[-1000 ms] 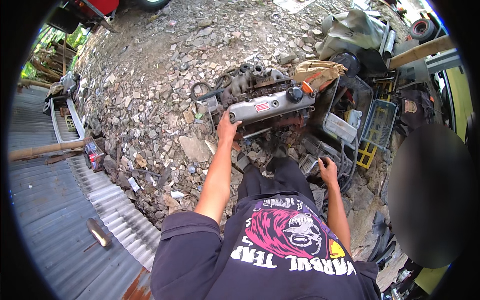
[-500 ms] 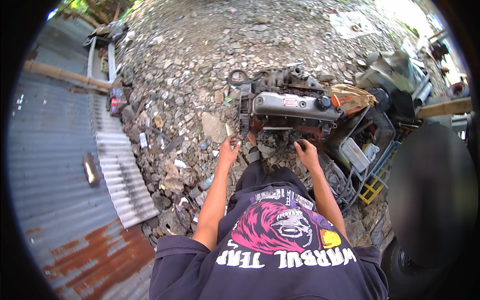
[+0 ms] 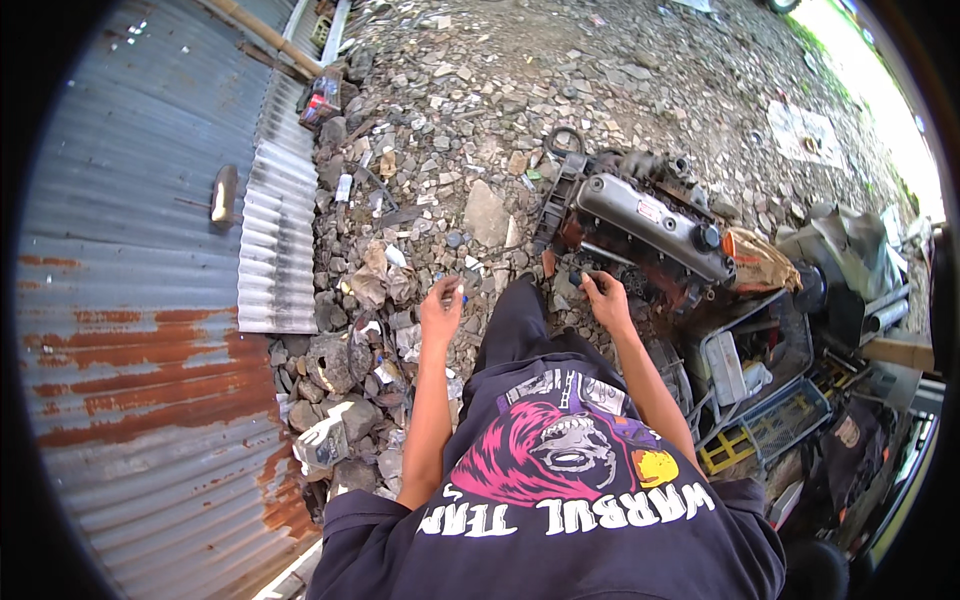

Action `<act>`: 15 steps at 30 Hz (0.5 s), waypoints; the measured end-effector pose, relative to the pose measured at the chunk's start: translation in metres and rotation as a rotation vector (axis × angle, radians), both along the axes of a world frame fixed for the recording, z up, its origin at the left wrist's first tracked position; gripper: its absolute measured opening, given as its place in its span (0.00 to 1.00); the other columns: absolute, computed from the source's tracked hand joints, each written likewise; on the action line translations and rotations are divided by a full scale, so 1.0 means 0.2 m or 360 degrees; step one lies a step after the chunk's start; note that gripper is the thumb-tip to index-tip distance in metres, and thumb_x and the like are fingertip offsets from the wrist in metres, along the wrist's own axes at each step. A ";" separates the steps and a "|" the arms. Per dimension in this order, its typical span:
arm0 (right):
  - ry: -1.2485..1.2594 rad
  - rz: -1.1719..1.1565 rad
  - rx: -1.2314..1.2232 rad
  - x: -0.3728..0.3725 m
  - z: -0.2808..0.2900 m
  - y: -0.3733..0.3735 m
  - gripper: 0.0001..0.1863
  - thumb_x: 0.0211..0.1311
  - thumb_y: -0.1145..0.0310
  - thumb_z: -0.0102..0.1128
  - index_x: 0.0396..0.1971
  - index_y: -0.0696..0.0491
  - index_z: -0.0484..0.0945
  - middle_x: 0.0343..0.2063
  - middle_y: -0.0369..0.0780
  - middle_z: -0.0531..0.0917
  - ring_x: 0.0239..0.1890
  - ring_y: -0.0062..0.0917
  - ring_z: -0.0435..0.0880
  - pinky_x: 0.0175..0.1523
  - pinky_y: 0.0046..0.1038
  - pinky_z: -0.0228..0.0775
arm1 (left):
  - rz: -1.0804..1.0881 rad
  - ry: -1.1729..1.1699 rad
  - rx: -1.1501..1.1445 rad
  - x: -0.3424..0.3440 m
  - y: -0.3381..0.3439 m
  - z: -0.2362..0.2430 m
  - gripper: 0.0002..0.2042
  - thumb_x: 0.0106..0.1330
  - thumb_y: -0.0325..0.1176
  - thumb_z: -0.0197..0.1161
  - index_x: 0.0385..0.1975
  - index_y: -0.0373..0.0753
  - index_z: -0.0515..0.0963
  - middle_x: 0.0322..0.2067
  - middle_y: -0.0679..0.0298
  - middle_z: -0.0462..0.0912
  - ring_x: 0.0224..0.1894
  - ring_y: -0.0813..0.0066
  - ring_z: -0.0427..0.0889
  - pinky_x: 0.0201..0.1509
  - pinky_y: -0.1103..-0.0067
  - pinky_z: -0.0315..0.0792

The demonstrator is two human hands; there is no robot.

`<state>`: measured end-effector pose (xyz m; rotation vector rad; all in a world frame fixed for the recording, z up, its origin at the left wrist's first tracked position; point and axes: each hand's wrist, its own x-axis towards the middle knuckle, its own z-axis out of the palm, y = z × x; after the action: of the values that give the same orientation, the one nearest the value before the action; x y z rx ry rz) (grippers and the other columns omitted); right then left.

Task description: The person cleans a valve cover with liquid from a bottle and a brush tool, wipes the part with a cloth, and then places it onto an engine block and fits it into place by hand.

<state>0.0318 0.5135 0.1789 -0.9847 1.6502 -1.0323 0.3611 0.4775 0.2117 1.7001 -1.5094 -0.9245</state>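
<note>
My left hand [image 3: 441, 310] hangs over the rubble, its fingers loosely bent and a little apart; I make out nothing held in it. Right of it, my right hand [image 3: 607, 300] has thumb and fingers pinched together. A small dark piece shows at those fingertips, too small to name. Just beyond the right hand lies an engine [image 3: 630, 225], greasy and rust-brown, with a silver valve cover [image 3: 650, 228] and a black filler cap [image 3: 706, 237] on top. Neither hand touches the engine.
Loose stones [image 3: 420, 150] cover the ground. Corrugated metal sheets [image 3: 130, 300], partly rusted, lie along the left. To the right of the engine are a brown paper sack [image 3: 762, 262], a dark bin [image 3: 795, 335] with parts in it and a blue-grey crate [image 3: 790, 420]. Pale sheeting [image 3: 805, 132] lies farther off.
My view has turned left, so the engine sits farther right and slanted. My right hand has come away from the engine's near side. My left hand is farther from the engine too.
</note>
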 end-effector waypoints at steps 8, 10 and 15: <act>-0.0279 0.0082 -0.0016 0.08 0.15 -0.13 0.16 0.70 0.62 0.58 0.40 0.63 0.79 0.28 0.37 0.83 0.30 0.16 0.78 0.36 0.22 0.72 | 0.0002 0.0339 0.0133 -0.08 -0.06 0.13 0.14 0.67 0.30 0.63 0.50 0.33 0.78 0.40 0.62 0.84 0.38 0.79 0.80 0.44 0.80 0.76; -0.0276 0.0071 -0.0026 0.10 0.18 -0.20 0.16 0.70 0.62 0.58 0.40 0.63 0.79 0.28 0.37 0.83 0.30 0.16 0.78 0.37 0.22 0.73 | -0.0088 0.0394 0.0183 -0.12 -0.18 0.09 0.14 0.67 0.31 0.63 0.49 0.33 0.78 0.39 0.61 0.84 0.38 0.79 0.80 0.43 0.80 0.75; -0.0195 -0.0037 0.0041 0.14 0.23 -0.42 0.18 0.69 0.60 0.60 0.40 0.63 0.80 0.27 0.37 0.83 0.28 0.16 0.78 0.36 0.21 0.70 | -0.0350 0.0581 0.0275 -0.20 -0.51 0.03 0.12 0.69 0.30 0.61 0.49 0.32 0.77 0.34 0.67 0.81 0.36 0.81 0.77 0.43 0.81 0.74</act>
<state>0.0589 0.4298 0.2240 -0.8697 1.5739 -1.0631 0.3207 0.3748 0.2170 1.3981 -1.4158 -1.4317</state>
